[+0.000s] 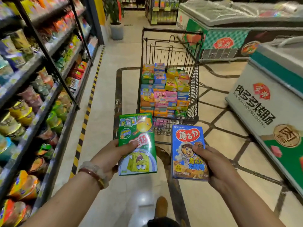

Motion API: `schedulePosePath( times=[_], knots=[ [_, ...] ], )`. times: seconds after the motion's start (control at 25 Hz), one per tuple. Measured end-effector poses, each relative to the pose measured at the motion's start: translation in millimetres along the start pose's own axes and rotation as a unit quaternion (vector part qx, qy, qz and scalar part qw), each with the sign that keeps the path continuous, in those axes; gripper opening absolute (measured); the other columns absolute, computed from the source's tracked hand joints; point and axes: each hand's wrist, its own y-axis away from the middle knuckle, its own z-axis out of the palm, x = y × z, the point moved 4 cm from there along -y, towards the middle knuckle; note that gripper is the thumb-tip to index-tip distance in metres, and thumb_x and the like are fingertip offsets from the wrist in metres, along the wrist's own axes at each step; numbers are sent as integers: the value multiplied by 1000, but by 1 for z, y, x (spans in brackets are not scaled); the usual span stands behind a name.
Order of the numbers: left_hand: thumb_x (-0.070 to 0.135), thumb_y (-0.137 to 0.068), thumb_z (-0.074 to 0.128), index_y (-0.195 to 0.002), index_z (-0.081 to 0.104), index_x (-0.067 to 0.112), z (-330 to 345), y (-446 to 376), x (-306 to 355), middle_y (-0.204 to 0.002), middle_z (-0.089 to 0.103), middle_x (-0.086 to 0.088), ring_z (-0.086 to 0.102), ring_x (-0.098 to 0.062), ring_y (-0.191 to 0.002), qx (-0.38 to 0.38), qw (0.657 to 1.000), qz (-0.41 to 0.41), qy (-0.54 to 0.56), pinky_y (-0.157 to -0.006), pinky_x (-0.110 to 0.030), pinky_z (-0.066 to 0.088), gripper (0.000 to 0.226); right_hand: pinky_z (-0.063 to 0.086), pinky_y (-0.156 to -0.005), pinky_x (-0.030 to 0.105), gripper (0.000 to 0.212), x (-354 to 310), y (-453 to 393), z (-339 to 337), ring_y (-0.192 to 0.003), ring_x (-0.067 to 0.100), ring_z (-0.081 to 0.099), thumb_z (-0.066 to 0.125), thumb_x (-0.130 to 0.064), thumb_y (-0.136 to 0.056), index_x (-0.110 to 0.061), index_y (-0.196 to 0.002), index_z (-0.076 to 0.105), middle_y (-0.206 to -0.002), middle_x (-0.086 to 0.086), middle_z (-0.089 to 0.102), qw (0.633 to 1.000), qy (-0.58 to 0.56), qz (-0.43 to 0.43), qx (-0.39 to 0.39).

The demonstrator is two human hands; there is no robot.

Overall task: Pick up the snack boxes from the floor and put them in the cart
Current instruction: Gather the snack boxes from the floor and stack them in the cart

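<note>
Head view, hands point(164, 158) gripping boxes point(137, 145), cart point(170, 35) handle hidden

Grocery shop aisle: stocked shelves point(41, 82), chest freezers point(270, 99), wire cart point(170, 51).

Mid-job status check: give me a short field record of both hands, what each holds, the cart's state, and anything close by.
left hand: grips green snack box by its left edge
right hand: grips blue snack box by its right edge
boxes: both held up in front of the cart, not yet inside
cart: ahead in the aisle, already stacked with many coloured boxes
left side: shelves of snacks
right side: chest freezers
</note>
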Motion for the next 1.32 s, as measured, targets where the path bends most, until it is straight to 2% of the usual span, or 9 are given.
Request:
schedulePosePath(
  times=[0.24,0.36,0.52,0.68,0.84,0.96,1.08,1.24,1.32],
  knots=[
    [31,-61,79,-110,64,7,12,-117,56,-101,72,-16,69,-34,-91,-16,1000,-6,-8,-76,-44,58,56,60,-59,39,19,-65,-117,20,-72,30,72,65,-10,-84,-1,-102,62,-94,20,73,1000,-8,4,3],
    [27,-63,83,-115,62,5,12,-168,76,-104,71,-17,68,-36,-95,-8,1000,-14,1,-79,-47,57,60,59,-67,43,24,-92,-167,32,-79,32,72,65,-11,-84,-1,-106,62,-97,20,72,1000,0,9,-9],
    [37,-58,89,-115,63,7,6,-224,100,-104,71,-18,67,-38,-95,5,1000,-28,4,-83,-53,54,70,60,-59,40,20,-116,-221,48,-72,30,72,64,-9,-85,-2,-104,63,-97,20,72,1000,-14,16,-13],
    [24,-65,79,-113,63,3,-4,-279,122,-99,71,-19,70,-34,-83,17,999,-34,4,-67,-43,59,55,59,-55,38,24,-132,-272,65,-69,30,72,65,-10,-84,0,-105,63,-96,21,72,1000,-12,22,3],
    [34,-54,91,-115,61,3,-16,-338,140,-100,71,-18,69,-36,-90,22,998,-42,-34,-83,-55,54,75,59,-69,49,46,-141,-315,82,-85,39,70,70,-17,-70,0,-112,61,-101,23,71,999,-18,31,23],
    [40,-49,88,-114,63,5,-15,-373,152,-101,72,-16,69,-35,-92,-2,997,-62,-36,-88,-54,52,78,57,-74,52,48,-145,-341,92,-90,41,69,69,-18,-68,0,-112,61,-101,23,70,999,-17,29,31],
    [39,-48,92,-97,68,12,-11,-411,153,-95,73,-12,70,-30,-88,1,996,-64,-64,-88,-48,53,61,58,-68,49,45,-140,-370,91,-80,35,71,69,-16,-66,-1,-108,63,-100,22,71,997,-28,37,61],
    [20,-78,77,-86,60,14,2,-444,141,-88,70,-6,66,-10,-60,49,991,-86,-88,-56,-19,53,20,57,-72,50,34,-129,-409,80,-80,35,71,69,-11,-74,1,-105,62,-98,22,71,994,-27,62,90],
    [32,-74,79,-85,63,19,8,-458,136,-93,72,-6,68,-18,-77,48,988,-100,-108,-72,-26,56,24,58,-73,50,24,-126,-429,75,-78,35,71,66,-6,-83,2,-105,63,-95,22,72,992,-14,70,100]
  ],
)
